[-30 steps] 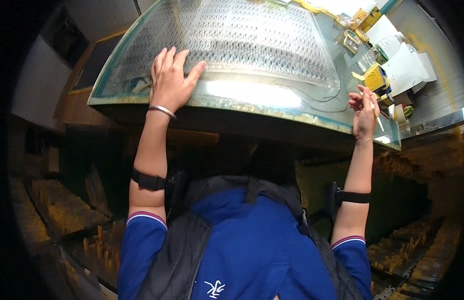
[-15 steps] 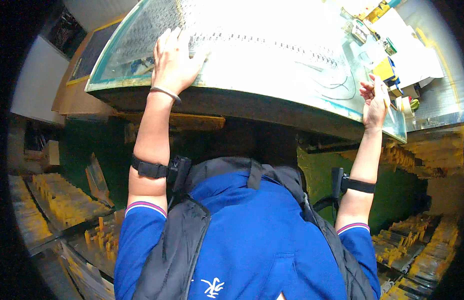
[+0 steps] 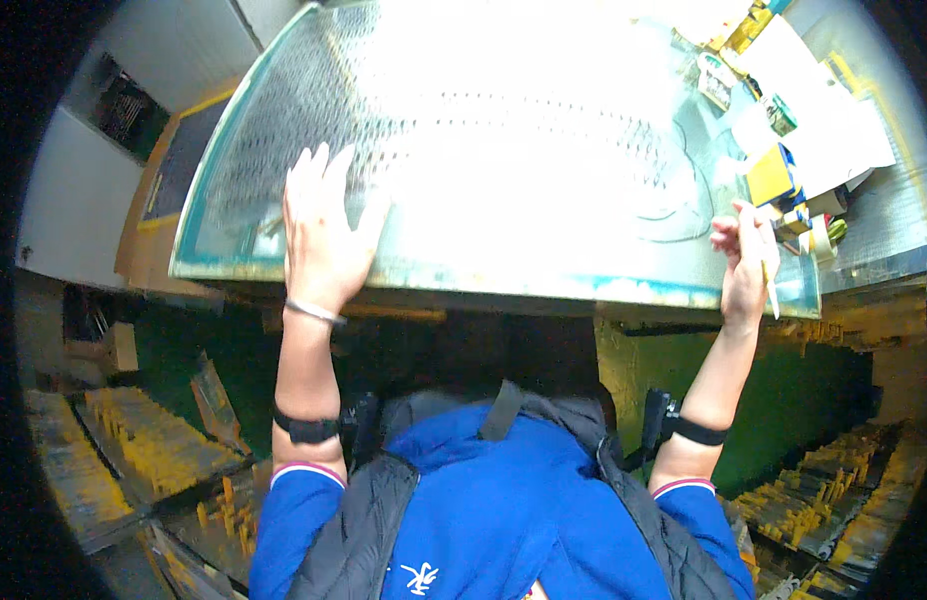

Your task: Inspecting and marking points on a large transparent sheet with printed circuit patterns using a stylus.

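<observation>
While the sheet (image 3: 274, 150) is spread on the desk (image 3: 464, 287) ahead of the body, its near left part is covered by the left hand (image 3: 329, 222), which is clearly the nearer of the two. From that hand, the sheet is extended forward, a little to the left and much farther to the right; its rows of dark marks are run from side to side, but its long axis cannot be told, since the far end is cut off and much of the middle is washed out by glare. From the right hand (image 3: 750, 262), the same sheet is found ahead and to the left, and no part of it is touched there. The left hand is laid palm down, its fingers pointed away from the body, the thumb spread well apart to the right, with nothing gripped; the left forearm (image 3: 309, 370) is brought in nearly straight behind it. The right hand is turned partly on its side near the desk's edge, its fingers curled together and clamped on a thin stick (image 3: 772, 297), whose pale end is pointed back toward the body. The right forearm (image 3: 714, 378) is slanted outward. Just beyond the right hand a box (image 3: 774, 178) is placed, and beside it, to the right, a roll (image 3: 816, 243).
</observation>
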`<state>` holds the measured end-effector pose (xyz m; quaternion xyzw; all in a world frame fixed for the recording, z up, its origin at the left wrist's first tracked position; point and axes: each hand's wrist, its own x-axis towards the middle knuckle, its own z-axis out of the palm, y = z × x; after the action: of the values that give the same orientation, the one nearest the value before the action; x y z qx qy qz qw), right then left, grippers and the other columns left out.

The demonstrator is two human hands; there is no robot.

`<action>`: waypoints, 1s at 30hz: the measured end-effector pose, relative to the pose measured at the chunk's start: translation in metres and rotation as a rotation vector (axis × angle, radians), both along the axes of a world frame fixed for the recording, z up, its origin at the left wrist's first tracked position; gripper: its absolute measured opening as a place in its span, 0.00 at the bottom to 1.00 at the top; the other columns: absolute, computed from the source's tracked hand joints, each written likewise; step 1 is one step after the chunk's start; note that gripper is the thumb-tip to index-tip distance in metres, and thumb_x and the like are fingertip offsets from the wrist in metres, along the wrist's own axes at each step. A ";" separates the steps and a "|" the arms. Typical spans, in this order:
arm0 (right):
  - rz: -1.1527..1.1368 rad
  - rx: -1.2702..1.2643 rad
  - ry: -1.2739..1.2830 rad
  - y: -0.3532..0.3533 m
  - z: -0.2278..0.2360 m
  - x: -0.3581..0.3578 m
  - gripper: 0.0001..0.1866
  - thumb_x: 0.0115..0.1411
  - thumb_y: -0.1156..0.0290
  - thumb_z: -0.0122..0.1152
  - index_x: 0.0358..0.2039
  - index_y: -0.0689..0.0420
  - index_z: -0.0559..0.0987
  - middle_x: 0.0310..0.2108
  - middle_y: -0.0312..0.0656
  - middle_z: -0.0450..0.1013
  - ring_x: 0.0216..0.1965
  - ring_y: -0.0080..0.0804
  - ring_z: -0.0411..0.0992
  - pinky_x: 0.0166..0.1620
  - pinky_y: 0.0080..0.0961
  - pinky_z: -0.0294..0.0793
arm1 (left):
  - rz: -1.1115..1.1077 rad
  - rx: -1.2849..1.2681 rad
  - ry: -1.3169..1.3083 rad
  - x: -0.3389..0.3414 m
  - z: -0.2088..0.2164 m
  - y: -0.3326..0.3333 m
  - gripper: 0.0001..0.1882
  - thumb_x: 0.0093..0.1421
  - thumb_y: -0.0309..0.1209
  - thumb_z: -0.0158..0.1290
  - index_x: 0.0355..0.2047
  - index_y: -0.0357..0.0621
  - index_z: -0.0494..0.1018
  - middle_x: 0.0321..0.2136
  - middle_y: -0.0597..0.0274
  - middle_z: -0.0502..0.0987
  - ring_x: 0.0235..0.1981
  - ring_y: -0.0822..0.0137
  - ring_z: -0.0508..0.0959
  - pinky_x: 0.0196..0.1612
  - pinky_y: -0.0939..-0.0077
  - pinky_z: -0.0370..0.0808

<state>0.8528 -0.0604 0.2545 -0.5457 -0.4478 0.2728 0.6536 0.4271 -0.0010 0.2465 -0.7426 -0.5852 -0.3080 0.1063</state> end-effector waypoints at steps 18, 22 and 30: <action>-0.060 -0.045 -0.019 0.000 0.010 -0.018 0.11 0.63 0.67 0.54 0.40 0.62 0.75 0.26 0.40 0.75 0.25 0.21 0.70 0.32 0.17 0.69 | -0.307 -0.108 -0.075 0.016 0.028 -0.003 0.23 0.48 0.38 0.64 0.42 0.41 0.74 0.38 0.52 0.74 0.43 0.55 0.72 0.59 0.53 0.61; -0.032 -0.039 -0.018 0.000 0.013 -0.018 0.11 0.63 0.68 0.54 0.39 0.63 0.76 0.26 0.41 0.75 0.26 0.22 0.71 0.32 0.17 0.70 | -0.105 -0.005 -0.369 0.016 0.017 -0.016 0.04 0.51 0.24 0.62 0.26 0.40 0.77 0.16 0.63 0.70 0.18 0.68 0.71 0.32 0.73 0.72; 0.029 -0.019 0.003 0.002 0.013 -0.017 0.11 0.63 0.68 0.54 0.39 0.63 0.75 0.26 0.42 0.76 0.26 0.22 0.72 0.32 0.17 0.72 | -0.234 0.019 -0.053 0.034 0.029 -0.015 0.30 0.55 0.40 0.58 0.54 0.39 0.66 0.54 0.47 0.66 0.58 0.53 0.63 0.61 0.59 0.56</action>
<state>0.8353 -0.0589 0.2671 -0.5448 -0.4520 0.2872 0.6453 0.4606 -0.0158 0.2757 -0.7964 -0.4940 -0.3435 0.0610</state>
